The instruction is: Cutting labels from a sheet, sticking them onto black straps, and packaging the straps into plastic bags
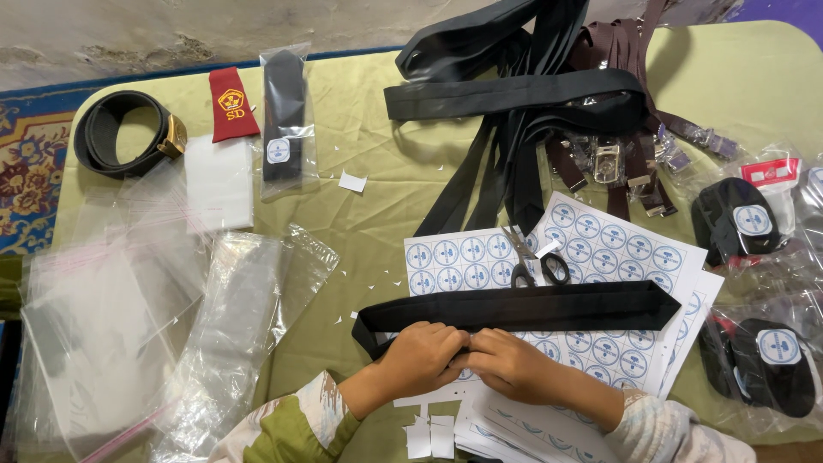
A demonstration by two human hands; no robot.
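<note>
Head view: a black necktie (514, 309) is laid across the sticker sheets (600, 249) on the desk (377, 214), its lower edge pinched by the left hand (422, 356) and right hand (513, 364), below the scissors (531, 257)

A long black fabric necktie (523, 309) lies flat just beyond both hands, pointed end rightward, its left end apparently folded under.

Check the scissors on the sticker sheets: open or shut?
Shut, as far as the view shows. The scissors lie on the sticker sheet with the blades together as one narrow point and the two black handle loops side by side.
</note>
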